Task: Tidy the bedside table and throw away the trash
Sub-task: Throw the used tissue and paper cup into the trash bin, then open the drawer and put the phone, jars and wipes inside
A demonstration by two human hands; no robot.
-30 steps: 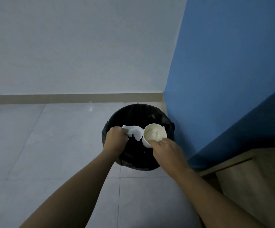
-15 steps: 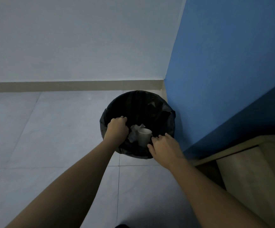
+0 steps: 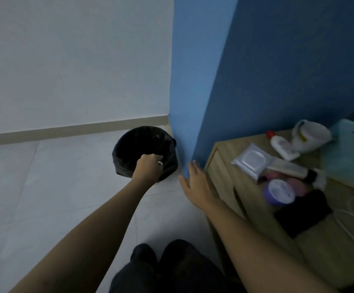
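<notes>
At the bin
Our left hand [image 3: 148, 169] curls fingers on the black bin [image 3: 144, 152] rim; our right hand [image 3: 197, 185] hovers, fingers spread, beside the tabletop [image 3: 231, 166].

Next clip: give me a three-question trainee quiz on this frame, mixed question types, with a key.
1. True or false: the right hand is holding a paper cup.
2. The left hand is at the rim of: A) the white mug B) the black-lined trash bin C) the purple-lidded jar
3. Fill in: the wet-wipes pack lies on the wooden ____.

Key
1. False; it is open and empty.
2. B
3. bedside table
</notes>
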